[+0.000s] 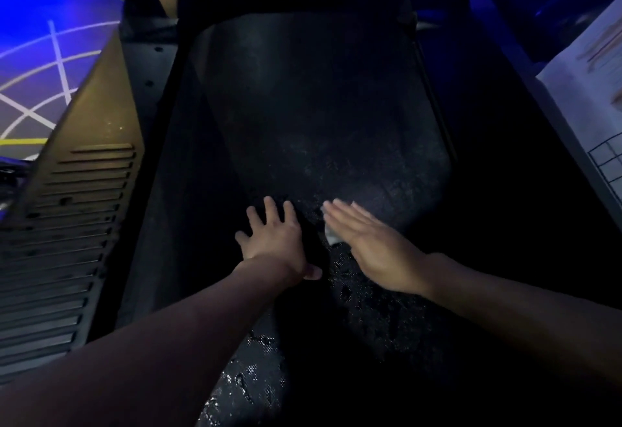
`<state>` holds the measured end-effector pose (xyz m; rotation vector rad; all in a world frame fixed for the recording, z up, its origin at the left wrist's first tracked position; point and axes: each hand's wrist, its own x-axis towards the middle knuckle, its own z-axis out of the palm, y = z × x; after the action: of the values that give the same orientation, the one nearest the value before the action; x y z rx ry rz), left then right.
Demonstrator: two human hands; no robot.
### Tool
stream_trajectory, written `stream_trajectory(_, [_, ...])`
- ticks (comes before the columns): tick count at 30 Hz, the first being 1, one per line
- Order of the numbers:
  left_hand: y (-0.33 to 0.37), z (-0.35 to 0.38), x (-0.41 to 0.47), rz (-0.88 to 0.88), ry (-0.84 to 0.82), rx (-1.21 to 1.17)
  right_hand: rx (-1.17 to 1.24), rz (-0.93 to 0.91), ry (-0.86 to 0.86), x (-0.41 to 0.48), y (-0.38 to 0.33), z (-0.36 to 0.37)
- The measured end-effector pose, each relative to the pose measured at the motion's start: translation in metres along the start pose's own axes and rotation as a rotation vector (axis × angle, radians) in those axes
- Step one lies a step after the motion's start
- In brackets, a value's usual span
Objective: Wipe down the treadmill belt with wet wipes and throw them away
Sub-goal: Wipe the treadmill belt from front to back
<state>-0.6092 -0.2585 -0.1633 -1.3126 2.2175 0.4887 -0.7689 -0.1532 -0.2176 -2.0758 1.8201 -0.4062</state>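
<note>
Both hands lie flat on the treadmill belt [319, 117]. The left hand [274, 241] spreads its fingers, holding nothing; the right hand [377, 245] presses straight fingers on a wet wipe [329, 233] beneath them.

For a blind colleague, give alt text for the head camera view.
A right hand presses a pale wipe flat onto a dark treadmill belt, while the left hand rests spread beside it. At left, a vented panel.
</note>
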Motion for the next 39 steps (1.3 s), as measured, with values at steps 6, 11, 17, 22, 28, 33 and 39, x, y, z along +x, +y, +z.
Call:
stream_trajectory(6, [-0.029,-0.004,0.004,0.111,0.016,0.121,0.021,0.229,0.072,0.028,0.033,-0.012])
stream_trajectory(11, [-0.03,-0.002,0.0,0.016,0.057,0.038,-0.017,-0.052,-0.07,0.018,-0.006,0.001])
stream_trajectory(17, [-0.035,0.0,-0.002,-0.056,0.018,-0.1,0.001,0.263,0.086,0.044,0.02,-0.008])
stream_trajectory(22, [-0.037,0.003,-0.002,-0.038,0.054,-0.125,-0.026,-0.008,-0.043,0.029,-0.022,0.004])
stream_trajectory(28, [-0.042,0.005,-0.005,-0.08,0.073,-0.174,-0.025,0.233,0.05,0.054,-0.003,-0.006])
stream_trajectory(33, [-0.059,-0.003,-0.003,-0.043,0.023,-0.084,-0.067,-0.009,-0.05,0.044,-0.041,0.012])
stream_trajectory(39, [-0.082,0.0,-0.006,-0.035,0.126,-0.012,-0.051,0.279,0.077,0.077,-0.016,0.005])
